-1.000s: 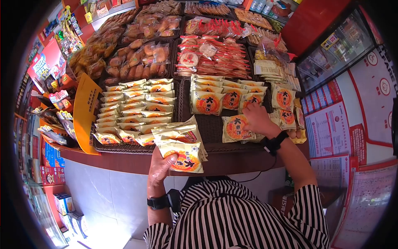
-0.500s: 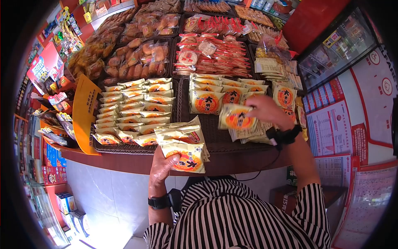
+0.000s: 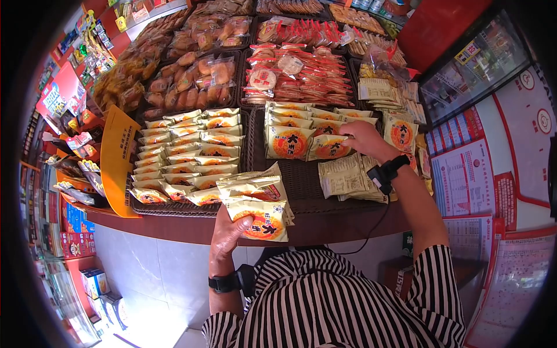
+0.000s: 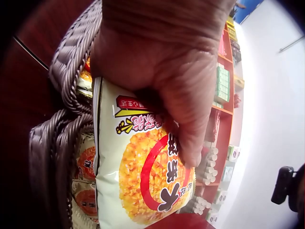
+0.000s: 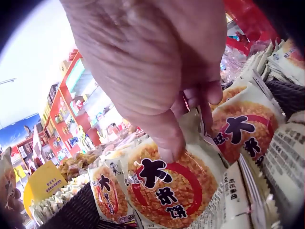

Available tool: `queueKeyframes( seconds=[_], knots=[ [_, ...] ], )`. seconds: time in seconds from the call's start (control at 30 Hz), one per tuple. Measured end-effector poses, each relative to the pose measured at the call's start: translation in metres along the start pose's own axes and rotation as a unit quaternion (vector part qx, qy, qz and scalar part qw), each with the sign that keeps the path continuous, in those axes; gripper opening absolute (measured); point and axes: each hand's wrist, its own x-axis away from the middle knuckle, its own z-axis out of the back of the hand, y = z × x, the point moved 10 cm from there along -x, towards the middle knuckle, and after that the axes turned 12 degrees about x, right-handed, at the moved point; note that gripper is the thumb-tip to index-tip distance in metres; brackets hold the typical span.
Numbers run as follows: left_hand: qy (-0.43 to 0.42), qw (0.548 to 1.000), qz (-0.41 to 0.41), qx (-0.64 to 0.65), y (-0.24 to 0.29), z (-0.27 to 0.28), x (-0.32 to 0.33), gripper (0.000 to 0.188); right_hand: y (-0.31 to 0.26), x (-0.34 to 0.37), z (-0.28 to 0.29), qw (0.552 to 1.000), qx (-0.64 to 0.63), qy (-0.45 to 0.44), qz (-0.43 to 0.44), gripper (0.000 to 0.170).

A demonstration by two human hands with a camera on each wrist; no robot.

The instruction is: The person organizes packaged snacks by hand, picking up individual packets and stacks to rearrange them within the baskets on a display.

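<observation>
Cracker packets [image 4: 128,191] are showing glossy, crinkled plastic film. Basket [image 3: 300,184] at front edge of counter [image 3: 168,229] is showing ribbed, plastic-looking weave. Counter is looking smooth. Shirt [image 3: 336,301] is showing matt cloth.

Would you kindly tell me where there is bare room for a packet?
The dark brown woven basket has a bare patch bordered by cream-and-orange plastic packets behind and cream packets showing printed backs on the right. The rows of packets further left look crowded.
</observation>
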Motion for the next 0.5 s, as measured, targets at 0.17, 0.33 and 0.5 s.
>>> queueKeyframes(
  seconds=[0.17,0.33,0.5],
  knots=[
    [0.012,1.000,-0.002,-0.006,0.000,0.003,0.000,0.080,0.012,0.000,-0.015,0.999,0.010,-0.026,-0.027,0.021],
    [0.003,1.000,0.003,-0.007,0.000,-0.003,-0.004,0.080,0.018,0.001,-0.018,0.999,0.024,-0.018,-0.046,0.018],
    [-0.011,1.000,0.009,-0.008,-0.001,-0.011,-0.007,0.079,0.000,-0.001,-0.015,0.990,0.113,-0.037,-0.069,0.022]
  ],
)
